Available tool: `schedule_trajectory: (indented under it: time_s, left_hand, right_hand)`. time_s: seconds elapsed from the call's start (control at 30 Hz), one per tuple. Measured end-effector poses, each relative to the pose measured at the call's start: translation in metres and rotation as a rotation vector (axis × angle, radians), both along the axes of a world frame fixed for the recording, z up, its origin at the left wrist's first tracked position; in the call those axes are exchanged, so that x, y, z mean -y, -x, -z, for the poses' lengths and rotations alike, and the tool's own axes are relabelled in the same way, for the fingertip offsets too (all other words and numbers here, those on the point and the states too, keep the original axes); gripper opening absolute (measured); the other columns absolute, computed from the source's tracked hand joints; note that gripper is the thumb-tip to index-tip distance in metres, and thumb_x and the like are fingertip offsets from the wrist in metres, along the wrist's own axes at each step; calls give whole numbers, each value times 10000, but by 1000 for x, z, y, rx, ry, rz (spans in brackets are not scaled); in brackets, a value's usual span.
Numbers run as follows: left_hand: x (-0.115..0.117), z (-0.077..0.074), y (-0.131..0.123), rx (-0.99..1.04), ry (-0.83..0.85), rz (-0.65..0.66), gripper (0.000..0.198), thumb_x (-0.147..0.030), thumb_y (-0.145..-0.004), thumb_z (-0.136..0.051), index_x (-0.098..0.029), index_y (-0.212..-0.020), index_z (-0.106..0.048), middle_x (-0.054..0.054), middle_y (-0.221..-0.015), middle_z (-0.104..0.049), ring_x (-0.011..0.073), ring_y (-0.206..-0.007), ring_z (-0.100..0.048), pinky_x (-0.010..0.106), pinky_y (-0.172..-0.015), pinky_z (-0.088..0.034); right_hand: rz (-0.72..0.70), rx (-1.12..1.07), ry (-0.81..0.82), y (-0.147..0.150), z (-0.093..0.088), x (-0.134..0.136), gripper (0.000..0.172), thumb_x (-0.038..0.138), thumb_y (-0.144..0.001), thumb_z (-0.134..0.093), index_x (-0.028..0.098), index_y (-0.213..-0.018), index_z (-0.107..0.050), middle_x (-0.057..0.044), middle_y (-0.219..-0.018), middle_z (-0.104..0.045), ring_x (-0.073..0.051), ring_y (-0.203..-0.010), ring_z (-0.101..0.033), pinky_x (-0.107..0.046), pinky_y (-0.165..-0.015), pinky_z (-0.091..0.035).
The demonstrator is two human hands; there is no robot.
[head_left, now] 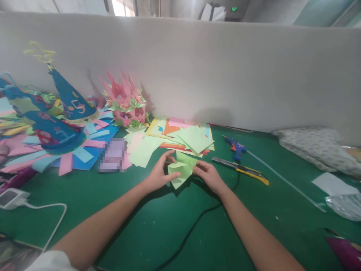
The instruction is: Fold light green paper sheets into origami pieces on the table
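Note:
A folded piece of light green paper (pixel 182 171) is held just above the table, between my two hands. My left hand (pixel 162 171) grips its left side, thumb across the front and fingers behind. On the right edge, my right hand (pixel 208 174) pinches the paper between thumb and fingers. The paper has creases and a raised flap at the back. Behind it lies a loose pile of coloured paper sheets (pixel 194 137), with pale green ones on top.
A yellow utility knife (pixel 251 173) and a blue glue gun (pixel 236 148) with a long glue stick lie right. A pink paper crown (pixel 126 99), blue cone hats (pixel 70 99) and paper strips stand left. A black cable (pixel 194 226) crosses the green table (pixel 135 241). A partition (pixel 225 67) rises behind.

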State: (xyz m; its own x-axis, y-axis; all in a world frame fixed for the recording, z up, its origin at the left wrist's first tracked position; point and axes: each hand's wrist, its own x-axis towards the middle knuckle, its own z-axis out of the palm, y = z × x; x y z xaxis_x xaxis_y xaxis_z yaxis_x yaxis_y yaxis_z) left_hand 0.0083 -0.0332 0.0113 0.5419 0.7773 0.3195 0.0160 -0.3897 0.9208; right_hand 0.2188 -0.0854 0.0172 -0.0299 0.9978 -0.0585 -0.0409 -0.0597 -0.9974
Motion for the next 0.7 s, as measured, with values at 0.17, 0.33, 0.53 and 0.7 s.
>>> schedule_trajectory:
  time_s: [0.17,0.33,0.53,0.7]
  left_hand:
    - [1,-1,-1,-39,48,-51,603,-88,-669,-561,-213,-1227,-367,-8,-841,-531,129,-833,-537,311,-865,-428]
    - [4,-1,-1,-114,62,-115,489,-68,-676,-488,-221,-1132,-400,-16,-820,-493,105,-758,-518,192,-611,-424]
    - [8,0,0,-204,-30,-163,488,-62,-696,-471,-234,-1139,-363,-11,-886,-456,90,-702,-494,189,-566,-391]
    - [10,1,-1,-151,38,-208,466,-87,-710,-470,-235,-1123,-311,13,-994,-423,68,-648,-479,175,-501,-367]
  right_hand:
    - [200,1,-26,-1,3,-3,331,493,-678,-707,175,-729,-630,9,-654,-632,-134,-576,-583,-285,-613,-518]
    - [172,63,-6,1,0,-3,353,520,-695,-682,180,-687,-586,4,-567,-621,-135,-513,-584,-264,-528,-495]
    - [144,96,-18,2,3,-3,362,528,-732,-649,184,-683,-545,8,-529,-620,-125,-482,-578,-236,-492,-460]
    - [127,71,-18,0,4,-5,364,527,-723,-656,186,-692,-534,20,-531,-609,-129,-506,-596,-237,-510,-467]
